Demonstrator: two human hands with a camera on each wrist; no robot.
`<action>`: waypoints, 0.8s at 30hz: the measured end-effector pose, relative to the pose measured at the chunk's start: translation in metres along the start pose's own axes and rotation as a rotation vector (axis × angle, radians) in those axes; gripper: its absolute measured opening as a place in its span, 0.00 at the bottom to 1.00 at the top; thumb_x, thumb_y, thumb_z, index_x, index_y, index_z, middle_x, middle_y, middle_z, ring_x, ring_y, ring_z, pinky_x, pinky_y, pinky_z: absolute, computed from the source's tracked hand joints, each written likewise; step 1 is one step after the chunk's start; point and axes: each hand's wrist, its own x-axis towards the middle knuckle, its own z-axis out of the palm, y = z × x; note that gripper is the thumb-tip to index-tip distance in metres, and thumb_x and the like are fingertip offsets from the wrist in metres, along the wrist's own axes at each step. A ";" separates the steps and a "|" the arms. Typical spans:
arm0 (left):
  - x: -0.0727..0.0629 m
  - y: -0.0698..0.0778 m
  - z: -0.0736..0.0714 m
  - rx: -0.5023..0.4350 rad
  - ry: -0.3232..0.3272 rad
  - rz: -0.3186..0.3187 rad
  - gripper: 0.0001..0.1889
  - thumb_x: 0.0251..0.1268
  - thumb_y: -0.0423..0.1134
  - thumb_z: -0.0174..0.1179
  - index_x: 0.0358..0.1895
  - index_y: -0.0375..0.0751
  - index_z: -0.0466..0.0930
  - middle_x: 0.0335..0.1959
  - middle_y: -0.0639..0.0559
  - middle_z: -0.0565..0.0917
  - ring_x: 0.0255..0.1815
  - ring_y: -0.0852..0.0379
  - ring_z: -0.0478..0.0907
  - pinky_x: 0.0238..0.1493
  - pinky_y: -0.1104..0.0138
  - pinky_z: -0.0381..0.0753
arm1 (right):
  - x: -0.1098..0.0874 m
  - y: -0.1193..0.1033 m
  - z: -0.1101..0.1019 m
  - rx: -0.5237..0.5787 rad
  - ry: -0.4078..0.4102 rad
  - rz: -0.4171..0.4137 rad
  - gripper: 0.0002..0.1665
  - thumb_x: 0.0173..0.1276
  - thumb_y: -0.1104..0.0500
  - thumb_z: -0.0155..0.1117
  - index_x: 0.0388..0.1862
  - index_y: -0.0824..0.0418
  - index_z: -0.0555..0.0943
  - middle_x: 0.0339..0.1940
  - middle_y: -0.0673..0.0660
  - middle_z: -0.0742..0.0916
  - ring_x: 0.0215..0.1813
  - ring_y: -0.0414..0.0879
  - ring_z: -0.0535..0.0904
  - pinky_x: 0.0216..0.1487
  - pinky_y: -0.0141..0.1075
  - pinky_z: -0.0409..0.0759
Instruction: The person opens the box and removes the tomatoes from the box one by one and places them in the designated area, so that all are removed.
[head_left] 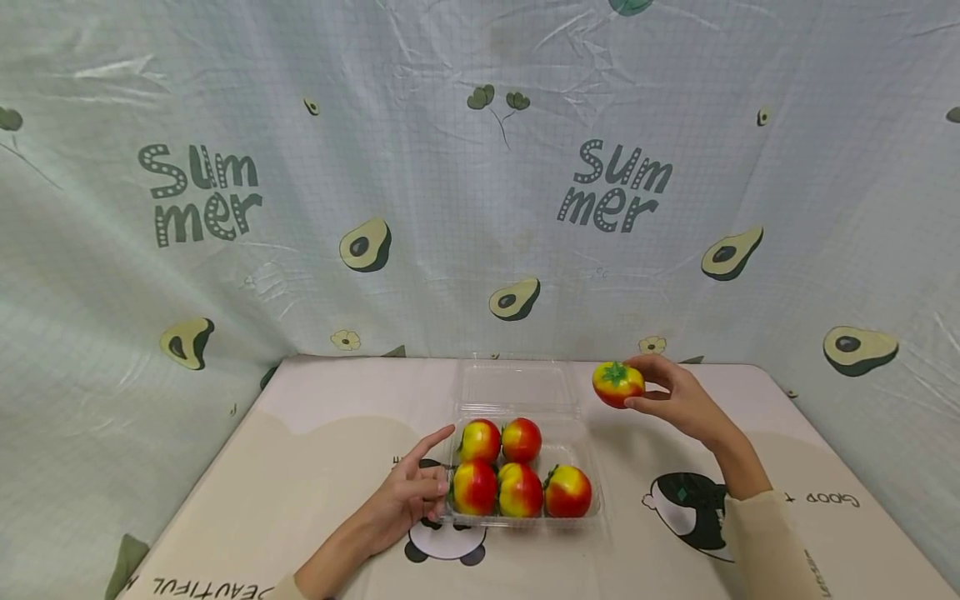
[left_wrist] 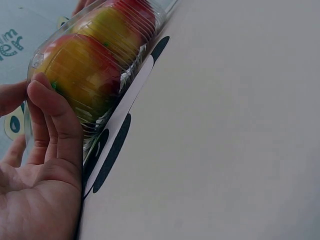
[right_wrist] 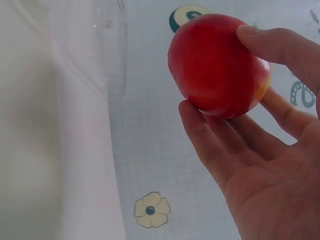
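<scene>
In the head view, my right hand holds a red-and-yellow fruit with a green leafy top, raised to the right of the box lid. The right wrist view shows the smooth red side of this fruit between thumb and fingertips. A clear plastic box lies in front of me. Two similar fruits sit in its far row, at left and middle; three fill the near row. My left hand grips the box's left side with curled fingers, its index finger extended along it.
The clear lid lies folded back behind the box. A table covered in printed cloth carries everything. Behind and at the sides hangs a pale curtain with avocado prints, close to the table's far edge.
</scene>
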 end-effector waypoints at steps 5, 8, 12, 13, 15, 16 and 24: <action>0.000 0.000 0.000 -0.003 -0.002 -0.001 0.44 0.73 0.29 0.53 0.85 0.51 0.40 0.29 0.59 0.80 0.24 0.63 0.79 0.33 0.74 0.82 | 0.000 0.004 0.001 -0.020 0.009 0.002 0.33 0.69 0.59 0.72 0.69 0.66 0.71 0.67 0.67 0.79 0.68 0.67 0.75 0.56 0.21 0.78; 0.000 0.000 0.000 -0.003 -0.001 0.000 0.44 0.73 0.29 0.54 0.85 0.51 0.40 0.29 0.59 0.80 0.24 0.63 0.79 0.33 0.74 0.82 | 0.001 0.008 0.001 -0.024 0.008 0.005 0.32 0.70 0.59 0.71 0.69 0.65 0.72 0.67 0.66 0.79 0.68 0.66 0.75 0.57 0.21 0.78; 0.000 0.000 0.000 -0.002 0.001 0.001 0.44 0.73 0.29 0.53 0.85 0.51 0.40 0.29 0.59 0.80 0.24 0.63 0.79 0.33 0.74 0.82 | 0.001 0.012 0.001 -0.022 0.009 0.013 0.32 0.70 0.58 0.72 0.68 0.65 0.72 0.67 0.67 0.79 0.68 0.67 0.75 0.57 0.22 0.78; 0.000 0.000 0.000 -0.002 0.000 0.001 0.44 0.73 0.29 0.53 0.85 0.51 0.40 0.29 0.59 0.80 0.24 0.63 0.79 0.33 0.74 0.82 | 0.001 0.014 0.001 -0.023 0.009 0.016 0.32 0.69 0.58 0.72 0.68 0.65 0.72 0.67 0.67 0.79 0.68 0.67 0.75 0.57 0.22 0.79; 0.000 0.000 0.000 -0.003 -0.001 0.001 0.44 0.73 0.29 0.53 0.85 0.51 0.40 0.29 0.59 0.80 0.24 0.63 0.79 0.33 0.74 0.82 | 0.001 0.015 0.002 -0.026 0.010 0.025 0.32 0.69 0.58 0.72 0.68 0.65 0.72 0.67 0.68 0.79 0.68 0.67 0.75 0.57 0.22 0.79; 0.000 0.000 0.000 -0.003 -0.002 0.001 0.44 0.73 0.29 0.53 0.85 0.51 0.40 0.29 0.59 0.80 0.24 0.63 0.79 0.33 0.74 0.82 | 0.001 0.016 0.002 -0.030 0.011 0.029 0.33 0.69 0.58 0.72 0.68 0.66 0.71 0.67 0.68 0.79 0.69 0.67 0.75 0.57 0.23 0.79; 0.000 0.000 0.001 -0.004 -0.002 0.002 0.43 0.73 0.29 0.53 0.85 0.51 0.40 0.29 0.59 0.80 0.24 0.63 0.79 0.33 0.74 0.82 | 0.002 0.022 0.004 -0.056 0.025 0.059 0.33 0.69 0.57 0.72 0.68 0.66 0.71 0.67 0.68 0.79 0.68 0.67 0.76 0.59 0.28 0.82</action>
